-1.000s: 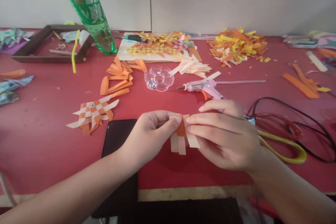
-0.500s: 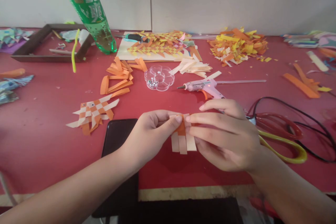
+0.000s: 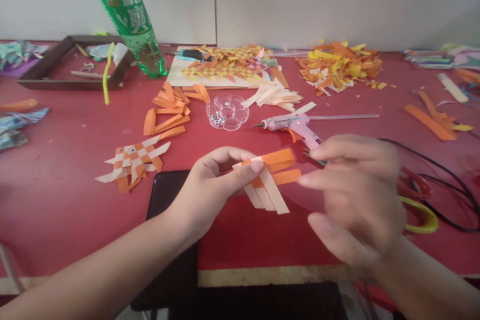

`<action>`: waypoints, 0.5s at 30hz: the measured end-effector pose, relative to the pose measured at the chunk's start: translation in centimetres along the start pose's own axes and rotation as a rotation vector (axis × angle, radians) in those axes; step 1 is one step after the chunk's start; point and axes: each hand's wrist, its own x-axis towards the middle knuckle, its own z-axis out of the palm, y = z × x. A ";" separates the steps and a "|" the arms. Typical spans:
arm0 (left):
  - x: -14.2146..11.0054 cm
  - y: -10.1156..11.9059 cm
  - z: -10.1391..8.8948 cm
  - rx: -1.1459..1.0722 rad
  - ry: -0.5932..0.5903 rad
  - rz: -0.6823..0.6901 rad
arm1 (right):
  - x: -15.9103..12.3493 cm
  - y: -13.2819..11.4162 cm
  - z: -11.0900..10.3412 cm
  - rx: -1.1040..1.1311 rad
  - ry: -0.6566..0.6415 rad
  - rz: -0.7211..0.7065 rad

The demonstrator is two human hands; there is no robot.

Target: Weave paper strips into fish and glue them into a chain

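My left hand (image 3: 225, 180) pinches a small weave of orange and cream paper strips (image 3: 268, 195) between thumb and fingers, above the red table. Two orange ends point right and several cream ends hang down from it. My right hand (image 3: 354, 192) is to the right of the weave, smeared by motion, with its fingers apart and nothing seen in them. A finished-looking woven paper fish (image 3: 131, 159) with small eyes lies at the left. Behind the hands are a pink glue gun (image 3: 290, 124) and a clear flower-shaped tray (image 3: 240, 119) with tiny eyes in it.
Loose orange strips (image 3: 168, 110) and cream strips (image 3: 277, 94) lie behind the tray. At the back stand a green bottle (image 3: 127, 20), a dark frame (image 3: 41, 67) and a pile of paper scraps (image 3: 339, 67). Yellow-handled scissors (image 3: 427, 217) and a black cable (image 3: 446, 182) are right; a black phone-like slab (image 3: 170, 185) is left.
My right hand has let go of the weave and moved right. The weave has turned in my left hand, and its orange ends now show on the right.
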 end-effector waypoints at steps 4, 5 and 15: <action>0.3 0.1 -0.1 -0.152 0.035 0.046 | -0.1 0.3 0.5 0.226 0.018 0.255; 0.3 0.1 -0.2 -0.185 0.022 0.058 | 0.0 0.2 0.6 0.259 -0.044 0.328; 0.1 0.2 -0.1 -0.108 0.018 0.028 | 0.7 -0.9 0.8 0.375 -0.068 0.654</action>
